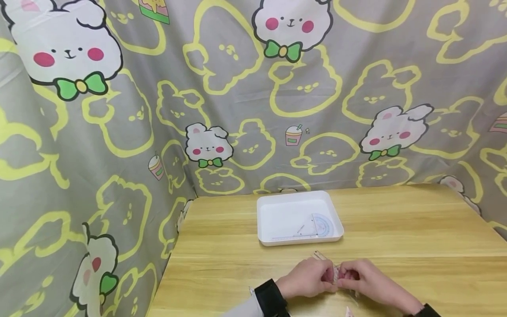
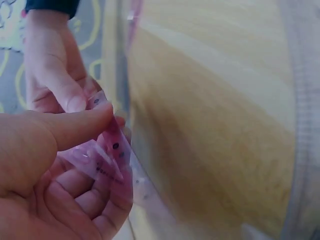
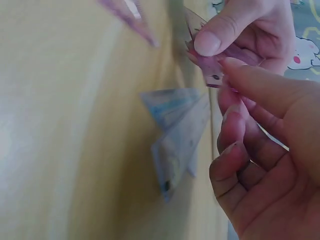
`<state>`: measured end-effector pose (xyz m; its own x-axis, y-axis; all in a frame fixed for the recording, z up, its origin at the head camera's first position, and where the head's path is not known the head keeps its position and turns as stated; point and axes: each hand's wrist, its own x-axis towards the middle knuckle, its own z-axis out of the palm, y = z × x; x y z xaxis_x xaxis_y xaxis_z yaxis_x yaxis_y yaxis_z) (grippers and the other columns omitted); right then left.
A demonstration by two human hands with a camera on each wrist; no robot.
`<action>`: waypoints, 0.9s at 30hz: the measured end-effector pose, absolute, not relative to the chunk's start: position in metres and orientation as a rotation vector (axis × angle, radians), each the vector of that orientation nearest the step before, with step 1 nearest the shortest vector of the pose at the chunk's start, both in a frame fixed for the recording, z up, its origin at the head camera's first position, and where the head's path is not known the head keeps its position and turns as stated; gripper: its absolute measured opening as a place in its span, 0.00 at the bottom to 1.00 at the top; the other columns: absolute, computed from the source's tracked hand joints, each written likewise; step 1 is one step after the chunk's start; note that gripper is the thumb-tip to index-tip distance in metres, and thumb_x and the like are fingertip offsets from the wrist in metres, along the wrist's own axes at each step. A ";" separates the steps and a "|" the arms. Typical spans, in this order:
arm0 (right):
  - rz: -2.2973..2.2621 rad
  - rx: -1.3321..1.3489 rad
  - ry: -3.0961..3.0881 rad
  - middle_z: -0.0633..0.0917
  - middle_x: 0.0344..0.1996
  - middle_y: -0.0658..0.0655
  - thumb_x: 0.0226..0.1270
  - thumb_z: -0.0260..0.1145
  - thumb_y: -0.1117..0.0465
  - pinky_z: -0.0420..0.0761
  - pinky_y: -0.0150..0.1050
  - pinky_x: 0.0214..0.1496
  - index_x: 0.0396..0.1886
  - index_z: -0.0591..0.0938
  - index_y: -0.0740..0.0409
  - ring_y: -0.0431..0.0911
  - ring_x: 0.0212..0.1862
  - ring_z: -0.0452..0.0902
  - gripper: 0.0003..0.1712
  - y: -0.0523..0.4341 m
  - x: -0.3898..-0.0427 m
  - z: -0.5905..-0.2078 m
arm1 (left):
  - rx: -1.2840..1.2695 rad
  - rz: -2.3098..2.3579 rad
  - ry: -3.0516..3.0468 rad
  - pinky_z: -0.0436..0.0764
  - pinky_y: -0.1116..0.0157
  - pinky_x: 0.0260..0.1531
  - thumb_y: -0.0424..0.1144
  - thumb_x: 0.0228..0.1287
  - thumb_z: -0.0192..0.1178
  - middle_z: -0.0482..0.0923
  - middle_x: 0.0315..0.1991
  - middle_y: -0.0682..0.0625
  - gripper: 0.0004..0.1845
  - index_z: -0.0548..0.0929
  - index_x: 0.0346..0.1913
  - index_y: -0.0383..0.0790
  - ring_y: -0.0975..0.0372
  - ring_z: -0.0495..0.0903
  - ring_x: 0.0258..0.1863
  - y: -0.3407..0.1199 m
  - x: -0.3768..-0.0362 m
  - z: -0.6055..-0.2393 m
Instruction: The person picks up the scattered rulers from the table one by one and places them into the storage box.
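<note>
Near the table's front edge both hands meet over a small clear plastic packet. My left hand pinches its pink top strip between thumb and fingers. My right hand pinches the same strip from the other side. The wrist views show the two thumbs almost touching on the strip. Below it hangs the clear sleeve, with a bluish flat piece inside. A pointed corner sticks out behind the left hand.
A white tray stands at mid-table beyond the hands, holding a clear protractor, a clear set square and a ruler. A bunny-print curtain closes off the back and left. A small scrap lies by the right wrist.
</note>
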<state>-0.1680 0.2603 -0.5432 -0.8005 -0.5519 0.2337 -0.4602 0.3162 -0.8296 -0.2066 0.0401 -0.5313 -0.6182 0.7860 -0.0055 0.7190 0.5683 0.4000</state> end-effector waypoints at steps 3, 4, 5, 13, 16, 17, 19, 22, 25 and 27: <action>-1.531 -0.954 2.479 0.84 0.25 0.48 0.73 0.69 0.66 0.77 0.32 0.25 0.35 0.83 0.49 0.32 0.27 0.76 0.07 0.259 -0.171 -0.539 | 1.298 0.651 2.576 0.68 0.84 0.30 0.46 0.65 0.74 0.78 0.27 0.66 0.10 0.81 0.37 0.50 0.80 0.71 0.27 0.035 -0.210 -0.526; -1.536 -0.941 2.473 0.85 0.26 0.48 0.74 0.68 0.66 0.78 0.33 0.26 0.36 0.83 0.50 0.35 0.27 0.78 0.06 0.259 -0.173 -0.538 | 1.287 0.690 2.557 0.69 0.84 0.31 0.45 0.66 0.74 0.80 0.29 0.66 0.10 0.82 0.38 0.49 0.81 0.73 0.28 0.033 -0.211 -0.524; -1.544 -0.926 2.461 0.86 0.27 0.50 0.75 0.67 0.66 0.79 0.34 0.28 0.37 0.84 0.51 0.37 0.28 0.79 0.05 0.259 -0.174 -0.537 | 1.264 0.734 2.537 0.71 0.84 0.32 0.44 0.66 0.73 0.82 0.30 0.65 0.09 0.82 0.38 0.48 0.82 0.74 0.29 0.032 -0.213 -0.523; -1.604 -0.787 2.411 0.88 0.28 0.52 0.79 0.62 0.65 0.83 0.38 0.29 0.43 0.84 0.59 0.43 0.28 0.83 0.05 0.251 -0.183 -0.526 | 0.882 1.280 2.227 0.78 0.76 0.25 0.36 0.67 0.72 0.83 0.27 0.61 0.09 0.80 0.40 0.41 0.76 0.78 0.24 0.020 -0.221 -0.523; -1.606 -0.729 2.438 0.86 0.27 0.51 0.78 0.63 0.64 0.83 0.37 0.28 0.44 0.85 0.61 0.41 0.27 0.82 0.06 0.247 -0.185 -0.523 | 0.820 1.391 2.129 0.78 0.75 0.23 0.35 0.68 0.70 0.84 0.26 0.58 0.08 0.80 0.41 0.39 0.74 0.78 0.22 0.016 -0.223 -0.523; -1.610 -0.710 2.443 0.86 0.27 0.51 0.79 0.63 0.64 0.83 0.37 0.28 0.44 0.85 0.62 0.41 0.28 0.82 0.06 0.246 -0.186 -0.523 | 0.802 1.415 2.105 0.79 0.74 0.23 0.35 0.69 0.70 0.86 0.27 0.57 0.07 0.80 0.41 0.38 0.73 0.79 0.22 0.015 -0.224 -0.523; -1.625 -0.664 2.458 0.86 0.27 0.51 0.78 0.63 0.64 0.83 0.38 0.28 0.45 0.84 0.64 0.41 0.28 0.82 0.07 0.243 -0.186 -0.522 | 0.767 1.445 2.066 0.81 0.72 0.24 0.34 0.70 0.69 0.88 0.29 0.53 0.06 0.81 0.42 0.38 0.71 0.82 0.23 0.011 -0.226 -0.522; -1.667 -0.636 2.499 0.86 0.29 0.53 0.78 0.63 0.65 0.84 0.39 0.29 0.46 0.81 0.66 0.44 0.28 0.82 0.07 0.241 -0.187 -0.521 | 0.722 1.503 2.008 0.86 0.67 0.26 0.31 0.70 0.68 0.90 0.31 0.46 0.06 0.81 0.42 0.35 0.68 0.85 0.23 0.006 -0.229 -0.521; -1.709 -0.644 2.556 0.86 0.29 0.56 0.76 0.64 0.67 0.85 0.39 0.32 0.47 0.78 0.66 0.46 0.30 0.84 0.06 0.240 -0.188 -0.521 | 0.725 1.534 2.002 0.86 0.64 0.25 0.31 0.69 0.68 0.89 0.31 0.41 0.06 0.80 0.41 0.35 0.66 0.84 0.22 0.000 -0.235 -0.518; -1.736 -0.668 2.579 0.86 0.29 0.56 0.75 0.64 0.69 0.85 0.38 0.33 0.52 0.77 0.66 0.46 0.31 0.85 0.10 0.239 -0.190 -0.521 | 0.742 1.546 2.022 0.86 0.63 0.25 0.31 0.69 0.69 0.88 0.30 0.39 0.06 0.81 0.40 0.36 0.64 0.84 0.21 -0.005 -0.239 -0.516</action>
<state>-0.1904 0.2390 -0.5209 -0.9110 -0.3198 0.2605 -0.3617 0.3156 -0.8773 -0.2388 -0.0046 -0.5157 -0.7345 0.6766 -0.0521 0.1272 0.2127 0.9688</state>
